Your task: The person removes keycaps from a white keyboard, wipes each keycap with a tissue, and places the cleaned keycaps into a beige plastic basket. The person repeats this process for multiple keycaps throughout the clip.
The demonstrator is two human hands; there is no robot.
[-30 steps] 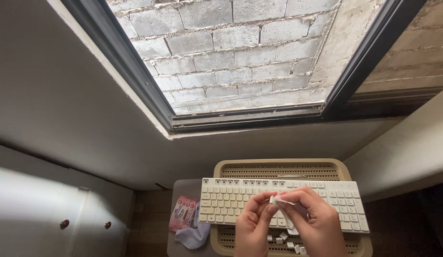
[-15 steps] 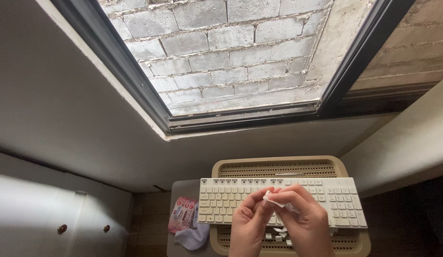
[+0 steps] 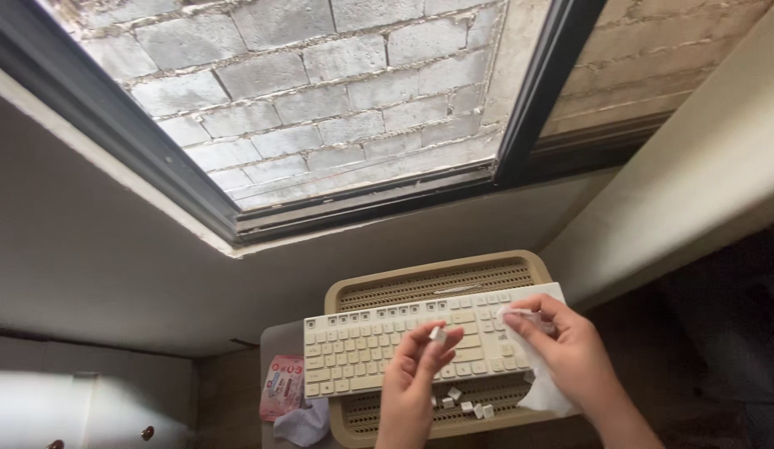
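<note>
A cream keyboard (image 3: 362,349) lies across a beige perforated basket lid (image 3: 428,278). My left hand (image 3: 412,370) hovers over the keyboard's middle and pinches a small white keycap (image 3: 437,333) between thumb and fingers. My right hand (image 3: 566,353) is over the keyboard's right end and grips a white wipe (image 3: 543,392) that hangs below the palm. Several loose keycaps (image 3: 463,405) lie on the lid in front of the keyboard, between my wrists.
A pink packet of wipes (image 3: 280,387) and a pale cloth (image 3: 304,422) lie left of the basket. A dark-framed window (image 3: 320,208) shows a grey block wall. A beige ledge (image 3: 678,191) rises at the right; a white cabinet with knobs (image 3: 145,432) stands lower left.
My hands have parted: the right one moved right with the wipe, the left kept the keycap. The view swung, shifting everything left and tilting it.
</note>
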